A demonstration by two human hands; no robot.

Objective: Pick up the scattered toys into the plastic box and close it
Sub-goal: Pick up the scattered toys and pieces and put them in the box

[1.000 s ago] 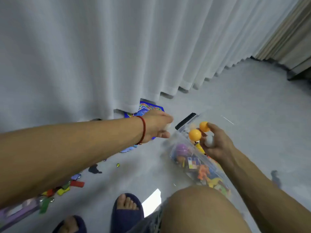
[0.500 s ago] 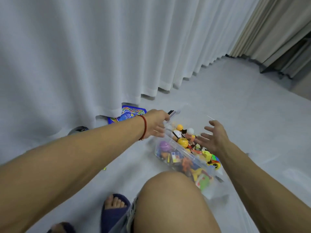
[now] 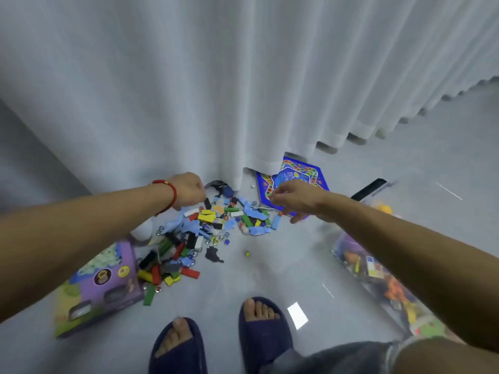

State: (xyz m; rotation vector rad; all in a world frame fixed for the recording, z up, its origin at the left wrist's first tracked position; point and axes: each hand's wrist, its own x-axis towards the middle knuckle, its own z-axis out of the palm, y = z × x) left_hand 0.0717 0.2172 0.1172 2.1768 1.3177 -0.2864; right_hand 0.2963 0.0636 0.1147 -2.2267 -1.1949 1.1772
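A heap of scattered toys (image 3: 208,228), coloured wooden blocks, blue puzzle pieces and glass marbles, lies on the grey floor by the curtain. My left hand (image 3: 189,190), with a red wrist band, hovers over the heap's far left edge, its fingers curled downward and hidden. My right hand (image 3: 294,198) hangs over the heap's right end with loosely bent fingers and nothing visible in them. The clear plastic box (image 3: 378,276), holding several toys, stands at the right, partly hidden by my right forearm.
A blue game board (image 3: 294,176) lies half under the white curtain (image 3: 243,90). A purple cardboard box (image 3: 100,282) sits at the left. My feet in dark slippers (image 3: 221,336) stand near the bottom. A lone marble (image 3: 247,253) lies apart.
The view swung left from the plastic box to the toy heap. Both hands left the box and now reach over the scattered pieces. The orange balls are out of my right hand.
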